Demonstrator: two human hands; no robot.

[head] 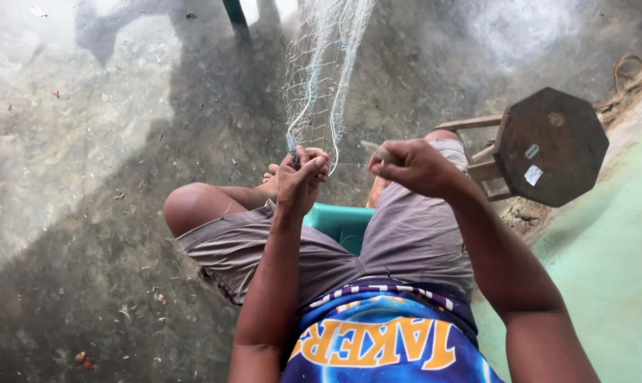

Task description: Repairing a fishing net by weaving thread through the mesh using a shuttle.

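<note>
Left hand (301,177), centre of frame, is closed in a pinch on the lower edge of a fine pale fishing net (321,78). The net runs up from the fingers to the top centre of the frame, drawn fairly taut. Right hand (413,164), just right of centre, is clenched around a small netting needle (377,151) — only its pale tip shows past the fingers, pointing toward the left hand. The two hands sit near each other, not touching.

Risks, as judged from this view:
- The mesh is very thin; if the left pinch loosens, the taut net would probably slip away and the working spot be lost.
- The tool tip could snag a neighbouring mesh, since the strands lie close together.
- A hard pull with the right hand could snap or distort a strand.

Outward: the person sits on a teal seat (342,223) at lower centre, knees apart. A dark wooden stool (548,145) lies tipped on its side at right — close to the right elbow, so a wide draw could knock it. Concrete floor (87,177) with scattered debris fills the left; loose bits could catch in any net that sags.
</note>
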